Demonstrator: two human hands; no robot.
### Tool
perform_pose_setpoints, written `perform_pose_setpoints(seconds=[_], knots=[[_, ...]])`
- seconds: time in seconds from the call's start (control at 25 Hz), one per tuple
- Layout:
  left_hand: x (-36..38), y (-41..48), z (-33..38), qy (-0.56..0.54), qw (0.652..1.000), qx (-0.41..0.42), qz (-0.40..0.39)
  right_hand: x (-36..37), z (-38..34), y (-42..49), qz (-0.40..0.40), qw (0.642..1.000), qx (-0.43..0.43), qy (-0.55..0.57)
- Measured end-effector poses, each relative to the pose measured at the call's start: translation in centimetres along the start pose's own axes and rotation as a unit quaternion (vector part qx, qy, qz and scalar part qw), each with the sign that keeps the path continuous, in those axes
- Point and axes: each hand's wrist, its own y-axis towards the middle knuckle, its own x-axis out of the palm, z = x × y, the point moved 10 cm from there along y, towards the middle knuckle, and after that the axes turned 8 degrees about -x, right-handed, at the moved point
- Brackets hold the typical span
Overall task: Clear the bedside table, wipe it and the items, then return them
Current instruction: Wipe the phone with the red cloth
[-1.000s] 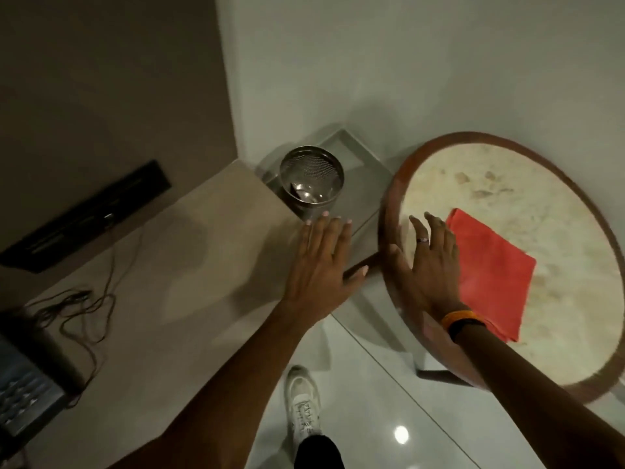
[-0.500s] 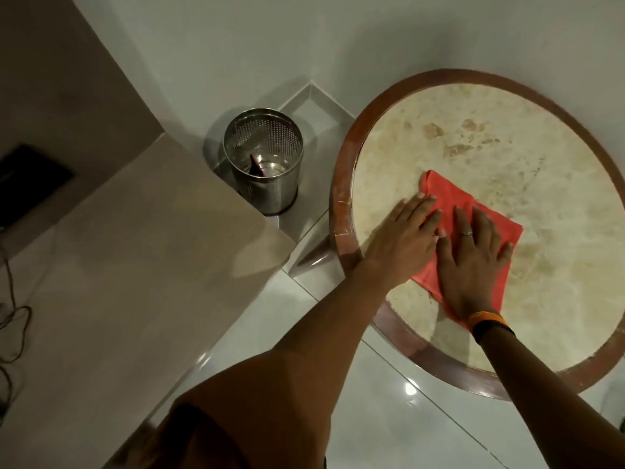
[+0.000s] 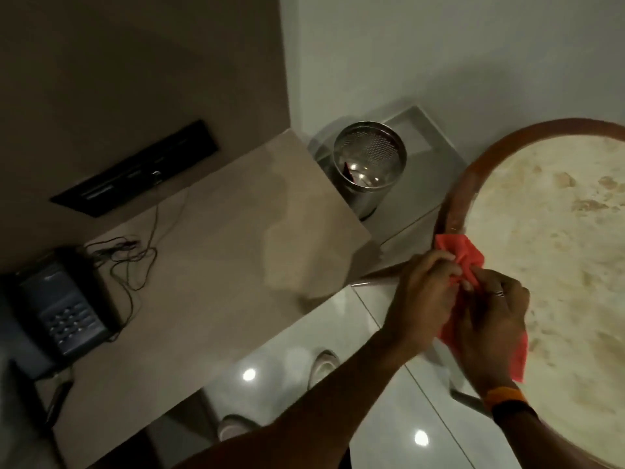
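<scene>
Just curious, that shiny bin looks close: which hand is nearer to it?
Left. The left hand pinches the red cloth by the rim of the round table, down-right of the metal bin; the right hand holds the cloth just beyond, farther from the bin.

Steel bin (image 3: 370, 170) beside beige counter (image 3: 209, 265), black wall panel (image 3: 135, 169)

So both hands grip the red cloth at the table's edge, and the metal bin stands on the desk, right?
No: in the head view the bin stands on the floor in the corner, between desk and table, not on the desk. The left hand and right hand do grip the cloth at the table's edge.
</scene>
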Motion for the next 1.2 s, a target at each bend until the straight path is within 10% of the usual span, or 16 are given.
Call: perform_pose_setpoints(seconds=[0.28, 0.8, 1.0, 1.2], knots=[[-25.1, -8.2, -13.7, -0.036, 0.952, -0.145, 0.267, 15.5, -24.3, -2.8, -0.111, 0.957, -0.158, 0.215], [-53.1, -31.5, -29.9, 0.024, 0.829, -0.265, 0.493, 33.7, -57.1, -23.3, -0.206, 0.81, -0.548, 0.025], [-54.1, -33.2, -41.6, -0.157, 0.807, -0.399, 0.407, 46.2, -59.0, -26.4, -0.339, 0.751, -0.547, -0.145], [-54.3, -32.2, -44.1, -0.15, 0.83, -0.37, 0.388, 47.4, -57.8, -28.0, -0.277, 0.772, -0.56, -0.114]])
